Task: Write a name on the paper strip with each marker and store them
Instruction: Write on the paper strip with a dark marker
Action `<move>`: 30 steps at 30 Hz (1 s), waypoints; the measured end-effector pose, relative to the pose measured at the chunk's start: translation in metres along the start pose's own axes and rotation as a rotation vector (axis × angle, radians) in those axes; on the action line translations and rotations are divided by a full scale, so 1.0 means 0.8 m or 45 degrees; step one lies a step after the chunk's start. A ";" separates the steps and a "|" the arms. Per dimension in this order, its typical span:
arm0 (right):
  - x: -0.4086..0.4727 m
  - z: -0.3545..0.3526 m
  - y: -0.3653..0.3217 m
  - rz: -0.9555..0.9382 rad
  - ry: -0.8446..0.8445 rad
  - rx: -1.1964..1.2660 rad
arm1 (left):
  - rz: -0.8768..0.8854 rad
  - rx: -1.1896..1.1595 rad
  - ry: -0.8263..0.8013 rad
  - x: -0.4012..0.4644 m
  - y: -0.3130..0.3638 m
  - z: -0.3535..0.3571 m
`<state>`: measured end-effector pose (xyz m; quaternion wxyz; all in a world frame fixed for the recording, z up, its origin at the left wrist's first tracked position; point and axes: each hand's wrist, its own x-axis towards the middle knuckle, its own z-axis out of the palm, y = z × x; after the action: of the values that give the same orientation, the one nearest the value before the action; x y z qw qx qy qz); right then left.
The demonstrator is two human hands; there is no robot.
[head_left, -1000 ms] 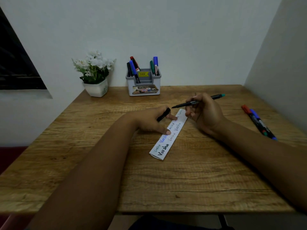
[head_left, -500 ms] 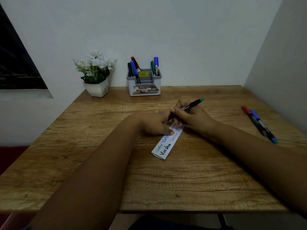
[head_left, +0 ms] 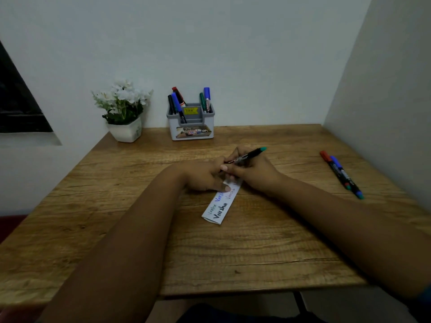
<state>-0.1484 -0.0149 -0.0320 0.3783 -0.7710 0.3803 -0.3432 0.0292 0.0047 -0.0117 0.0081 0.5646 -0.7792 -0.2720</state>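
My right hand point(head_left: 254, 170) gripped the marker point(head_left: 247, 156), its long axis slanting from the green end up and right down-left toward the strip point(head_left: 221, 203). My left hand point(head_left: 205, 177) pressed the strip flat on the bench point(head_left: 256, 252), thumb on the paper; whether its curled fingers held anything, I couldn't tell. The strip ran diagonally, near-left to far-right.

The worktop point(head_left: 256, 252) is brown woodgrain. The strip point(head_left: 220, 207) is white with black, blue and faint grey lettering. The held marker point(head_left: 247, 155) is black with a teal end. The holder point(head_left: 190, 123) is grey with a yellow sticker. White flowers point(head_left: 122, 94) stand in a white pot point(head_left: 126, 131).
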 end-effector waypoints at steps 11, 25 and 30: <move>0.025 -0.029 -0.030 0.119 0.041 -0.106 | 0.119 -0.278 0.074 -0.009 -0.016 -0.002; 0.181 -0.012 -0.067 -0.238 0.726 -0.092 | 0.159 -0.422 0.204 0.001 -0.034 -0.003; 0.242 0.004 -0.056 -0.329 0.637 -0.292 | 0.175 -0.393 0.185 0.009 -0.038 -0.003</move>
<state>-0.0389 -0.1589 0.0510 0.1366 -0.7422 0.3966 -0.5227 0.0539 -0.0091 -0.0248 0.1697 0.5201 -0.7623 -0.3458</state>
